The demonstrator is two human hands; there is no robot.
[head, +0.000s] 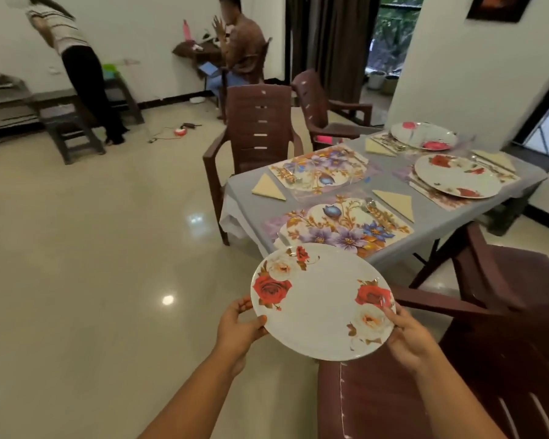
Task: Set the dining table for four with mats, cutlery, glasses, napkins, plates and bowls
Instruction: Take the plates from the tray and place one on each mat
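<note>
A white plate with red roses [322, 301] is held in front of me, short of the table. My left hand [240, 329] grips its left rim and my right hand [408, 339] grips its right rim. The grey-clothed dining table [431, 217] carries floral mats: a near one [339, 226] and a left one [320, 169] bear no plate, each with a yellow folded napkin [396, 202] beside it. Two far mats hold rose plates, one nearer [457, 175] and one at the back [423, 136]. Cutlery lies on the mats.
Brown plastic chairs stand around the table: one right below my hands [425, 400], one at my right [520, 280], two on the far side [257, 128]. Two people are at the back of the room. A red object with a cable lies on the floor [179, 131].
</note>
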